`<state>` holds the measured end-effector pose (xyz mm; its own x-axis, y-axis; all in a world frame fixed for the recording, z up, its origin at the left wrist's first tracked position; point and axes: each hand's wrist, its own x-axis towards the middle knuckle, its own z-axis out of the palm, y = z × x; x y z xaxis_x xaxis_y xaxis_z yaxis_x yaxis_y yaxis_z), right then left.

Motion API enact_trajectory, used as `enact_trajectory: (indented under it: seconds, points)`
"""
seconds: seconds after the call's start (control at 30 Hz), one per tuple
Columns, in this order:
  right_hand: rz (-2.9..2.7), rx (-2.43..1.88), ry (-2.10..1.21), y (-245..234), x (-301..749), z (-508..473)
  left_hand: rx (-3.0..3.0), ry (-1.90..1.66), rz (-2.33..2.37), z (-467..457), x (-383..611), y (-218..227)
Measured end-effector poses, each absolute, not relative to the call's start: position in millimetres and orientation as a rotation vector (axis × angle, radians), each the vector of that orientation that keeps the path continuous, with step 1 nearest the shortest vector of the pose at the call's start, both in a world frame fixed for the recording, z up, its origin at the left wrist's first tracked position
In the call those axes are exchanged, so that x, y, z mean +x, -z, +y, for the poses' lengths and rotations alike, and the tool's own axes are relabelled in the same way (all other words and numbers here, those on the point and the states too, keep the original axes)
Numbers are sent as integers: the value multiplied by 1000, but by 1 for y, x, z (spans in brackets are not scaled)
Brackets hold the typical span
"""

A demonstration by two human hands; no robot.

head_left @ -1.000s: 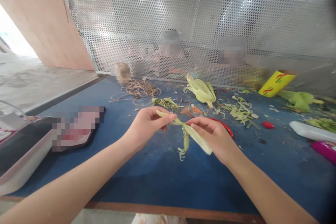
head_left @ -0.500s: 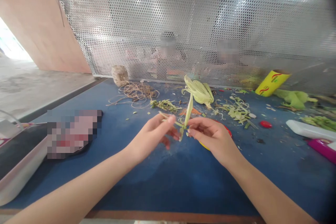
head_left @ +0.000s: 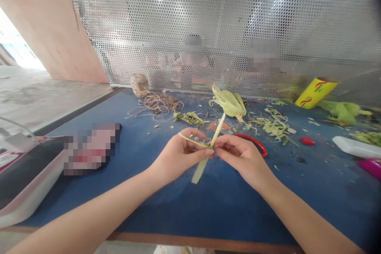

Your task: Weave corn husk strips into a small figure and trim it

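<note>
My left hand [head_left: 178, 154] and my right hand [head_left: 238, 154] meet fingertip to fingertip over the blue table [head_left: 178, 206], both pinched on thin strips of pale green corn husk [head_left: 216, 131]. One strip sticks up between the hands, another pale piece [head_left: 199, 171] hangs down below my left fingers, and a thin strand runs left across my left hand. Behind my right hand lies a red ring-shaped thing [head_left: 256, 143], partly hidden.
A heap of corn husk [head_left: 229, 103], husk shreds [head_left: 272, 125], a twine tangle with its ball [head_left: 156, 101], a yellow roll [head_left: 315, 93], a white tool [head_left: 355, 147], a red cap [head_left: 307, 141]. A tray [head_left: 20, 182] sits left. Behind the perforated screen [head_left: 208, 27] are two people.
The strips have been turned: the wide pale piece that hung under my right hand now hangs below my left fingers, and one strip points upward. Both hands have drawn together.
</note>
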<state>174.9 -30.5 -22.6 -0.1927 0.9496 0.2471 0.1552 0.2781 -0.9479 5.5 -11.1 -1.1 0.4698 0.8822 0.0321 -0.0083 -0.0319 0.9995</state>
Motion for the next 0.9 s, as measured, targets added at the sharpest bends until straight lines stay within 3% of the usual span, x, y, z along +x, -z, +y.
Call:
enact_trajectory:
  seconds: [0.33, 0.53, 0.9]
  points:
    - [-1676, -1078, -820, 29, 169, -34, 1350, -1001, 939, -6, 4, 9]
    - [-1752, -1050, -664, 28, 170, -36, 1141, -890, 881, -5, 4, 9]
    - [-2092, -1047, 338, 30, 173, -37, 1052, -865, 864, -5, 4, 9]
